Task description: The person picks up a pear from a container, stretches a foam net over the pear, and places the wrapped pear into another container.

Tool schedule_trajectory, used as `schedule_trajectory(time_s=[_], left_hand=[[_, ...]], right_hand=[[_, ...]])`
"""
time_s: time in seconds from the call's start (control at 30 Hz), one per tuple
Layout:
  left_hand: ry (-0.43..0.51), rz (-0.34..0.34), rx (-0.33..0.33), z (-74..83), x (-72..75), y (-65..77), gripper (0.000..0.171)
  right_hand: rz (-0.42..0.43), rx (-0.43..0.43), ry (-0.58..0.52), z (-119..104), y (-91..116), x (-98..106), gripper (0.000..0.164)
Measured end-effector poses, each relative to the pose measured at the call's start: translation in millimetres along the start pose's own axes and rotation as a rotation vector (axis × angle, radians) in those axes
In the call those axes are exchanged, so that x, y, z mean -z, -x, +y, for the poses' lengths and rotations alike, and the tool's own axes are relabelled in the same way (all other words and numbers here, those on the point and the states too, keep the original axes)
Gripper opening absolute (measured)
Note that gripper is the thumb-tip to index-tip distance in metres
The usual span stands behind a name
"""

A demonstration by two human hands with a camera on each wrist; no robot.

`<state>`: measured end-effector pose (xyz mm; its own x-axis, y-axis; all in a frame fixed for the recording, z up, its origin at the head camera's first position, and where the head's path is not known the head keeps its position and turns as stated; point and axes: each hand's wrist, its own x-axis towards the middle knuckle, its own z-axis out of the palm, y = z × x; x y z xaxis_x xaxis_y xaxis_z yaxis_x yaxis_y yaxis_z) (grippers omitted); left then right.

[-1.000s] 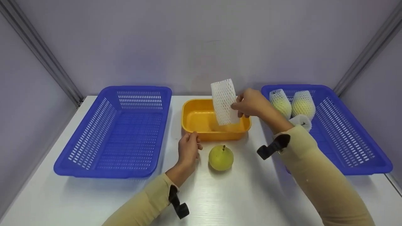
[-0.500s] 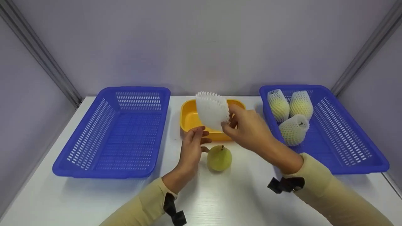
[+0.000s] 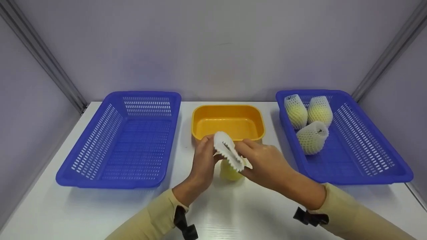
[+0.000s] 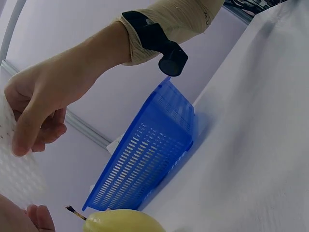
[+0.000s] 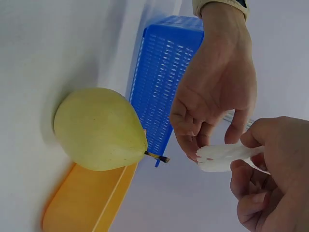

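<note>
Both hands hold a white foam fruit net [image 3: 224,143] above a yellow-green pear [image 3: 228,174], its toothed open end facing up in the head view. My right hand [image 3: 267,163] pinches one side of the net between thumb and fingers. On the opposite side, my left hand [image 3: 202,163] has its thumb and fingertips at the net's edge, as the right wrist view shows. The bare pear [image 5: 99,128] stands on the table with its dark stem up, apart from both hands. From the head, the net and fingers cover much of it.
A yellow bin [image 3: 228,136] stands just behind the pear. To the left is a blue basket [image 3: 133,184] with nothing in it. Another blue basket [image 3: 360,160] at the right contains three netted pears [image 3: 312,138]. Grey walls enclose the white table [image 3: 220,216].
The right hand has brought the net from over the yellow bin down toward the front, above the pear. The net has turned its opening upward, and the left hand has taken its other side.
</note>
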<state>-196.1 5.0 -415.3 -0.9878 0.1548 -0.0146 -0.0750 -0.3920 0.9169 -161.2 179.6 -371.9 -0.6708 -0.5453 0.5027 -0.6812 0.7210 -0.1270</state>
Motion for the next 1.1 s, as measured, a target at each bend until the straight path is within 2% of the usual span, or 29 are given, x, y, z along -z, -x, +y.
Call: schedule_trajectory(time_s=[0.13,0.23,0.3,0.43,0.5,0.6,0.73,0.87,0.97,1.1], left_hand=[[0.077,-0.072,-0.054,-6.8,0.3,3.5,0.015],[0.099,-0.136,-0.089,-11.1,1.5,4.5,0.012],[0.050,-0.123,-0.102,-11.1,0.8,4.3,0.011],[-0.093,-0.047,-0.099,-7.9,-1.6,4.4,0.013],[-0.131,-0.024,-0.096,-7.0,-2.3,4.6,0.012],[-0.161,-0.020,-0.105,-6.1,-2.9,5.3,0.015],[-0.190,-0.031,-0.124,-5.7,-4.0,4.8,0.013],[-0.136,-0.053,-0.135,-5.5,-3.3,4.8,0.017],[-0.127,-0.037,-0.139,-4.5,-2.6,4.0,0.018],[-0.160,0.003,-0.149,-2.2,-0.9,1.9,0.013]], right_hand=[[-0.080,0.067,-0.036,-2,5,-6,0.036],[-0.118,0.046,-0.096,-3,7,-9,0.032],[-0.115,-0.029,-0.166,-3,8,-11,0.031],[-0.068,-0.262,-0.397,-1,5,-13,0.013],[-0.055,-0.374,-0.544,1,3,-13,0.016],[-0.083,-0.514,-0.799,4,1,-12,0.022],[-0.117,-0.642,-1.067,6,-1,-10,0.032],[-0.066,-0.703,-1.178,6,-3,-9,0.036],[-0.034,-0.760,-1.223,7,-4,-8,0.038],[-0.090,-0.835,-1.237,10,-4,-7,0.041]])
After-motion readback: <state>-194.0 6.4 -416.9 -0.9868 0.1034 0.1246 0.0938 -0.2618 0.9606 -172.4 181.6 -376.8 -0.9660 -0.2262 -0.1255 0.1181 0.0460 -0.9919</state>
